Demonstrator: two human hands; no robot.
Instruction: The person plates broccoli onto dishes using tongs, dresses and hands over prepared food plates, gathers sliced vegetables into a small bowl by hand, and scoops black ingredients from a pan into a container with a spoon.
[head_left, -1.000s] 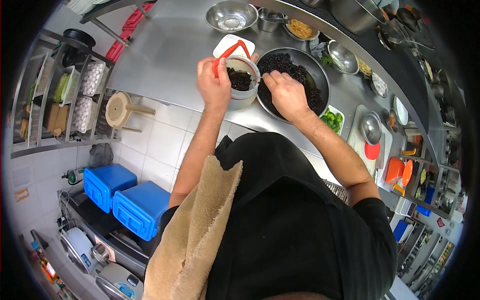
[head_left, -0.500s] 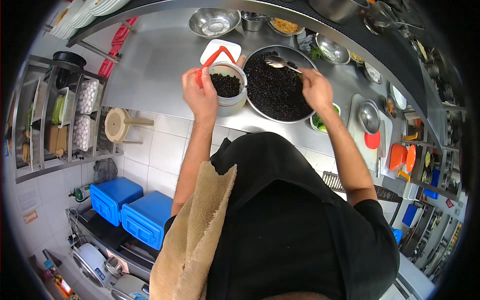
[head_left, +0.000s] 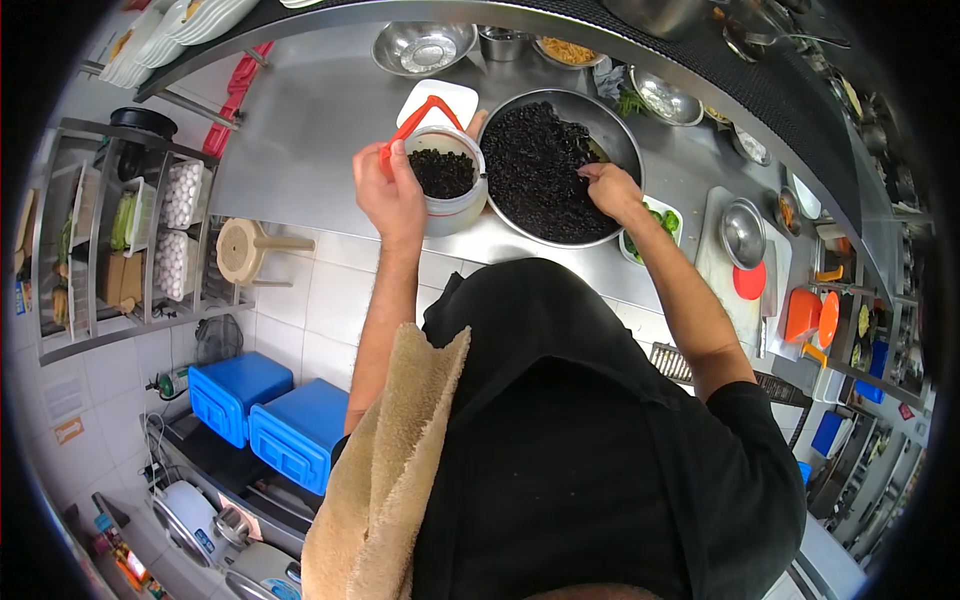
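My left hand (head_left: 388, 195) is closed at the near left side of a translucent plastic tub (head_left: 455, 212), with the red handle (head_left: 420, 112) by its thumb. Black beans (head_left: 440, 173) lie inside the tub. What look like fingertips show past its far right rim. To the right, a wide steel bowl (head_left: 628, 145) holds a large mass of black beans (head_left: 540, 180). My right hand (head_left: 614, 190) is closed over the bowl's right side, gripping a spoon whose head is sunk out of sight in the beans. A white lid (head_left: 447, 95) lies behind the tub.
A tub of green vegetables (head_left: 652, 235) stands right of the bowl. Farther right, a small steel bowl (head_left: 742, 232) and a knife (head_left: 769, 290) rest on a white cutting board (head_left: 715, 255). An overhead shelf (head_left: 560, 20) spans the counter's back. A stool (head_left: 240, 250) stands left.
My right hand has moved down and left, and the spoon's head has gone from above the beans into them. The beans now sit heaped leftward, baring the bowl's upper right wall.
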